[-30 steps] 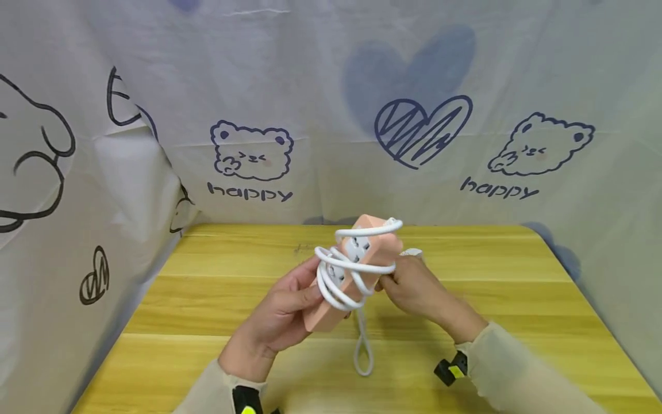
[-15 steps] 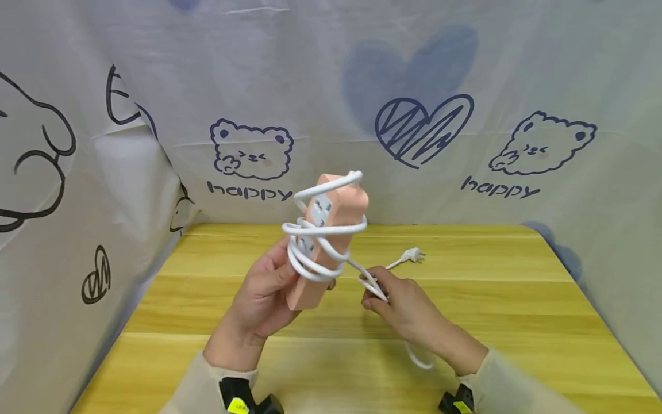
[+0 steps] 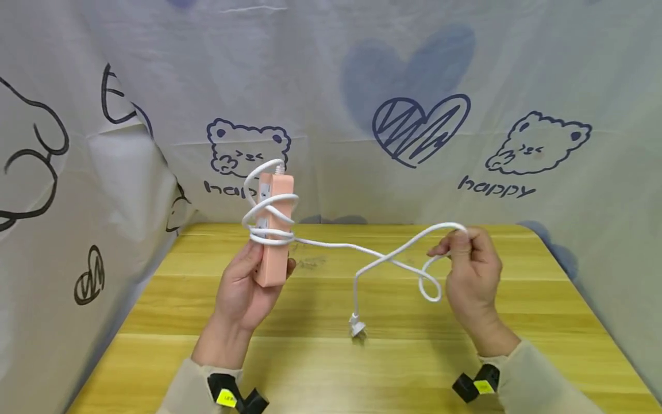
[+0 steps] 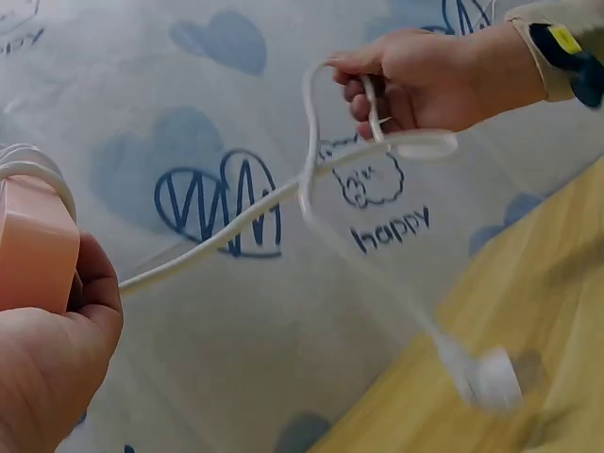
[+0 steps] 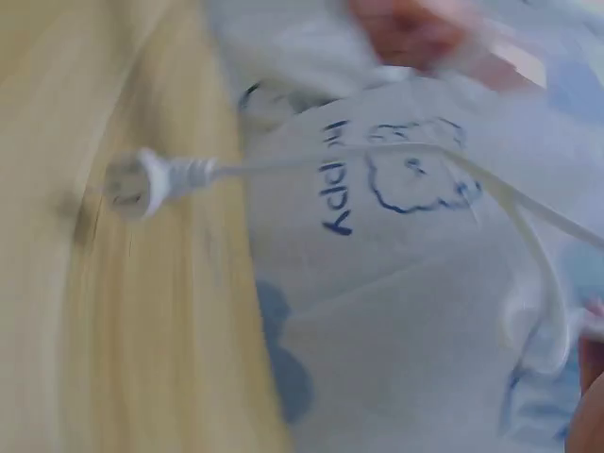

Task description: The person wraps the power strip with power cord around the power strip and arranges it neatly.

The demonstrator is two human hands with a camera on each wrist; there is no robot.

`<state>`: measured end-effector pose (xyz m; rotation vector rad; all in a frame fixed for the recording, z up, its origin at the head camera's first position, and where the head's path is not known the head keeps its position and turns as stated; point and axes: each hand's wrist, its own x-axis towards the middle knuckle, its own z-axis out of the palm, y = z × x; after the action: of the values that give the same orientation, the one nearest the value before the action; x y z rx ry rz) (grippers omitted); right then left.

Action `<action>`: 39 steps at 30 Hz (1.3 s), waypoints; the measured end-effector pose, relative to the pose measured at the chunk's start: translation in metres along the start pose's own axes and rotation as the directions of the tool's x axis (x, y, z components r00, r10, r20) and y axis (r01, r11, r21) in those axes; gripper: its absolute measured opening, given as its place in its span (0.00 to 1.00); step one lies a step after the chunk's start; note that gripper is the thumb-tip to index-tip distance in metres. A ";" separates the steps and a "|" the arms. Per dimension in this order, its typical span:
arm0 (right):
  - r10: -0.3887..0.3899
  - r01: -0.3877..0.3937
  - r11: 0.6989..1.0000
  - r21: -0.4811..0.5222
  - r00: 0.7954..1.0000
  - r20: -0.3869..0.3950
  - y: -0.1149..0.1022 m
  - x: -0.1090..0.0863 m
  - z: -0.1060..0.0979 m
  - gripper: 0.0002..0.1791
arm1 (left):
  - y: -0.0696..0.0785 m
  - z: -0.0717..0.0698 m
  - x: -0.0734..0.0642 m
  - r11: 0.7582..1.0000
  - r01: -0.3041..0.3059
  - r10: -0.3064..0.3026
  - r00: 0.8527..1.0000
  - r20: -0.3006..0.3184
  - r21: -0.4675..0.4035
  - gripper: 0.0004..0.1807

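Observation:
My left hand (image 3: 248, 293) grips the lower end of a pink power strip (image 3: 274, 264), held upright above the table. White cord (image 3: 271, 237) is wound several times around the strip's middle, covering part of its sockets. From there the cord stretches across to my right hand (image 3: 476, 270), which pinches it between thumb and fingers. A small loop of cord (image 3: 431, 296) hangs beside that hand. The free end crosses over the stretched part and hangs down to a white plug (image 3: 357, 326). In the right wrist view the plug (image 5: 137, 184) is slightly blurred.
Beneath both hands lies a wood-grain table (image 3: 403, 368). A pale cloth (image 3: 331, 75) with drawn bears and hearts hangs behind it and along the left side. Each wrist wears a black camera mount (image 3: 235, 394).
The hands have moved apart, left hand with the power strip going left and right hand going right and up. Cord has been drawn out between them, and the plug now dangles in the middle.

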<state>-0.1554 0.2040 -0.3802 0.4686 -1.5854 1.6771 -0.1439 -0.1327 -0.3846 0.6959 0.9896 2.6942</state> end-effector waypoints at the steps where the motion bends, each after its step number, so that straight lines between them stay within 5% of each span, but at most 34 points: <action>1: 0.175 -0.163 0.980 0.117 0.979 -0.103 0.002 0.003 -0.004 0.20 | -0.001 -0.005 -0.004 1.000 0.007 -0.007 1.000 -0.026 0.000 0.23; 2: 0.341 -0.291 0.925 0.246 0.921 -0.190 0.005 0.006 -0.008 0.19 | -0.002 -0.009 -0.008 1.000 0.012 -0.013 0.999 -0.047 -0.004 0.23; 4: 0.610 -0.441 0.761 0.475 0.736 -0.294 0.010 0.014 -0.019 0.17 | -0.002 -0.016 -0.016 1.000 0.017 -0.018 0.996 -0.088 -0.014 0.22; 6: 0.768 -0.485 0.614 0.623 0.549 -0.330 0.015 0.021 -0.031 0.15 | -0.001 -0.020 -0.023 1.000 0.012 -0.014 0.993 -0.115 -0.018 0.21; 8: 0.845 -0.511 0.517 0.687 0.434 -0.314 0.019 0.025 -0.041 0.12 | 0.001 -0.023 -0.028 0.999 0.007 -0.012 0.992 -0.125 -0.034 0.21; 9: 0.863 -0.536 0.491 0.687 0.408 -0.299 0.020 0.025 -0.045 0.08 | 0.002 -0.025 -0.029 0.999 0.007 -0.012 0.992 -0.125 -0.044 0.21; 12: 0.879 -0.652 0.471 0.594 0.398 -0.261 0.027 0.020 -0.053 0.05 | 0.005 -0.029 -0.034 0.997 0.024 -0.031 0.994 -0.101 -0.073 0.22; 15: 0.862 -0.817 0.505 0.278 0.467 -0.196 0.037 0.009 -0.057 0.10 | 0.005 -0.027 -0.035 0.998 0.063 -0.066 0.990 -0.128 -0.031 0.21; 17: 0.847 -0.854 0.517 -0.054 0.520 -0.111 0.045 0.001 -0.060 0.13 | 0.003 -0.024 -0.034 0.992 0.115 -0.103 0.976 -0.192 0.050 0.20; 20: 0.824 -0.646 0.486 -0.588 0.564 0.061 0.055 -0.012 -0.064 0.17 | -0.006 -0.017 -0.027 0.956 0.239 -0.182 0.937 -0.297 0.168 0.22; 22: 0.825 -0.412 0.428 -0.804 0.541 0.163 0.057 -0.018 -0.064 0.16 | -0.014 -0.013 -0.023 0.925 0.319 -0.238 0.909 -0.342 0.206 0.24; 24: 0.826 -0.160 0.371 -0.915 0.508 0.246 0.057 -0.024 -0.060 0.14 | -0.022 -0.011 -0.019 0.905 0.371 -0.280 0.888 -0.365 0.210 0.25; 25: 0.812 -0.037 0.353 -0.935 0.508 0.287 0.055 -0.027 -0.057 0.12 | -0.025 -0.010 -0.019 0.899 0.388 -0.294 0.879 -0.375 0.205 0.25; 27: 0.736 0.192 0.358 -0.914 0.545 0.403 0.052 -0.034 -0.046 0.07 | -0.030 -0.010 -0.018 0.892 0.408 -0.313 0.867 -0.387 0.193 0.25; 29: 0.577 0.385 0.435 -0.814 0.575 0.580 0.049 -0.044 -0.034 0.07 | -0.033 -0.009 -0.018 0.889 0.420 -0.327 0.861 -0.389 0.184 0.26; 30: 0.475 0.470 0.484 -0.738 0.568 0.673 0.048 -0.051 -0.027 0.08 | -0.034 -0.009 -0.018 0.888 0.424 -0.334 0.861 -0.385 0.180 0.27; 31: 0.360 0.553 0.524 -0.647 0.545 0.757 0.047 -0.057 -0.020 0.10 | -0.034 -0.008 -0.018 0.886 0.427 -0.339 0.861 -0.379 0.178 0.27; 33: 0.166 0.686 0.570 -0.453 0.444 0.881 0.046 -0.069 -0.008 0.21 | -0.035 -0.007 -0.017 0.883 0.432 -0.347 0.863 -0.366 0.181 0.29; 34: 0.095 0.724 0.585 -0.366 0.387 0.917 0.046 -0.075 -0.004 0.24 | -0.036 -0.007 -0.017 0.882 0.434 -0.351 0.864 -0.360 0.183 0.29; 36: 0.006 0.774 0.577 -0.260 0.314 0.949 0.050 -0.084 0.004 0.21 | -0.036 -0.006 -0.017 0.880 0.435 -0.354 0.868 -0.349 0.191 0.30; 37: -0.030 0.788 0.573 -0.225 0.294 0.955 0.052 -0.086 0.007 0.18 | -0.036 -0.006 -0.017 0.878 0.436 -0.354 0.868 -0.348 0.196 0.29; 39: -0.111 0.771 0.607 -0.193 0.322 0.940 0.057 -0.087 0.010 0.11 | -0.036 -0.008 -0.017 0.874 0.438 -0.352 0.868 -0.350 0.209 0.29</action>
<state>-0.1438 0.1742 -0.4802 1.4427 -2.2469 0.2154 -0.1320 -0.1156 -0.4192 0.0846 1.4330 2.3488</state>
